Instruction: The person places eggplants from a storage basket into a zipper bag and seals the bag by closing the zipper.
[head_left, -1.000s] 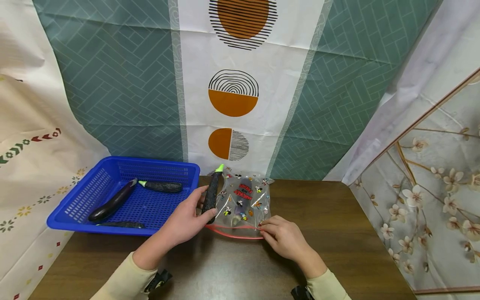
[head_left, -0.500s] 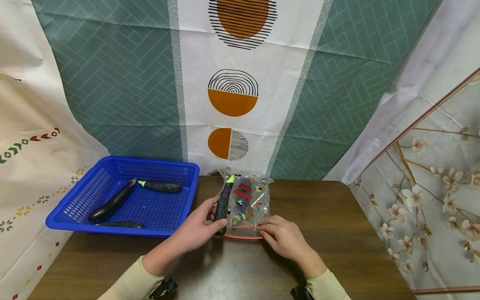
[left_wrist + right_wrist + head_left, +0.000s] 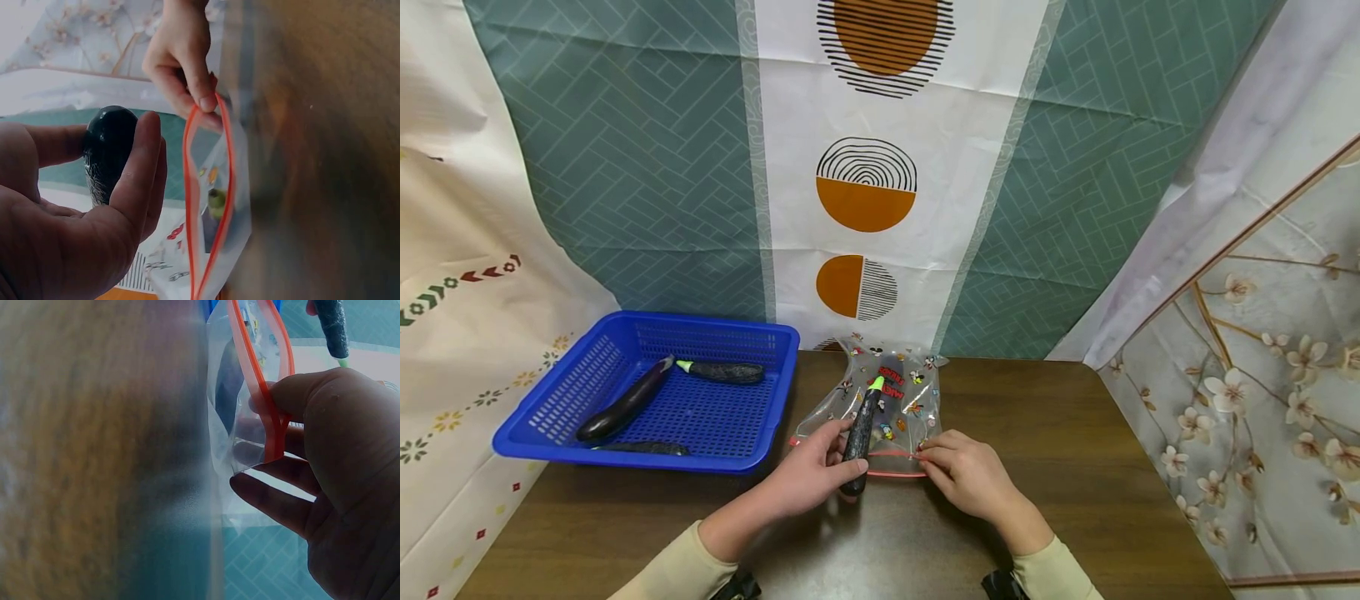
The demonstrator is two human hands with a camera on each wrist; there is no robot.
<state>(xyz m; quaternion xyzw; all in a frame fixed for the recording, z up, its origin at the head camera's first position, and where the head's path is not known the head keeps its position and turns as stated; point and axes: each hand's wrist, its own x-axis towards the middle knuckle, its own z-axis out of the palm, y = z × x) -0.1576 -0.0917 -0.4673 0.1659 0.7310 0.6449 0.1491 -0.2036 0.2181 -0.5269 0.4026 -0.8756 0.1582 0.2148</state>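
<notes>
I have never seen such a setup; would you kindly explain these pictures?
These are a person's left hand and right hand, no robot. The wide view is from a head camera; the close ones, from each wrist. On the brown wooden table are a blue perforated plastic basket with three dark, elongated vegetables and a clear printed plastic bag with a red-edged mouth and another vegetable inside. The left hand holds a black, green-tipped vegetable; the right hand pinches the bag's mouth.

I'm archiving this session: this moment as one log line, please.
left hand: holds dark, green-tipped, cylindrical vegetable | right hand: pinches red-edged clear plastic bag | bag: open | held vegetable: outside bag
</notes>
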